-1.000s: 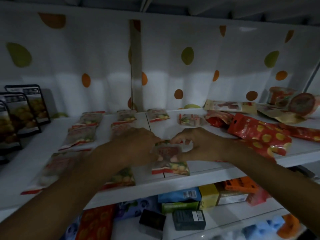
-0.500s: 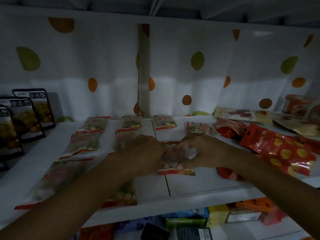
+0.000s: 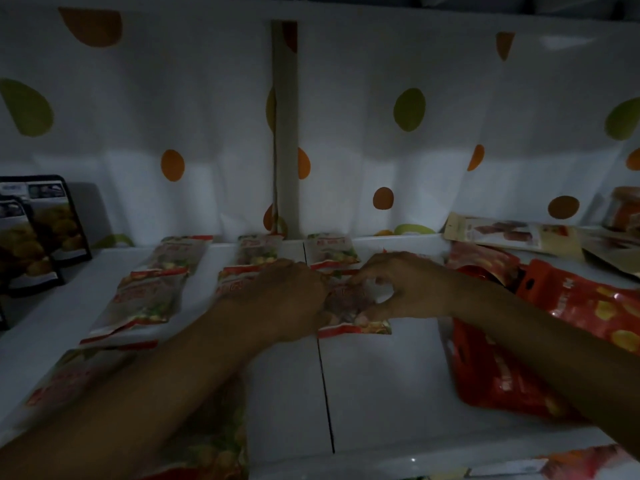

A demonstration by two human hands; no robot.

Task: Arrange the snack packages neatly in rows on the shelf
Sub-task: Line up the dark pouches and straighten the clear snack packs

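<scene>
Two hands meet over one small snack packet (image 3: 355, 308) at the middle of the white shelf (image 3: 381, 393), just right of the dark seam (image 3: 325, 393) between its two boards. The packet is a flat rectangle of glossy, crinkled film, pale and reddish across its face, with a red band and yellow-green shapes along its near edge. Whether it lies on the board or is slightly lifted cannot be told in the dim light.

The right hand (image 3: 405, 285) pinches the packet's right side between curled thumb and forefinger. The left hand (image 3: 287, 299) shows its back to the camera, fingers bent down over the packet's left edge, their tips hidden.

Matching packets (image 3: 149, 299) lie flat in columns to the left and along the rear, one just behind the held packet. They have the same shiny wrap and red end bands.

Larger red pouches (image 3: 571, 306) with yellow spots lie loosely overlapped on the right, partly under the right forearm. Flat beige packets (image 3: 502, 233) sit behind them. Dark stand-up pouches (image 3: 45, 216) stand at the far left. A white backdrop (image 3: 381, 116), creased in soft vertical folds, carries orange and green ovals.
</scene>
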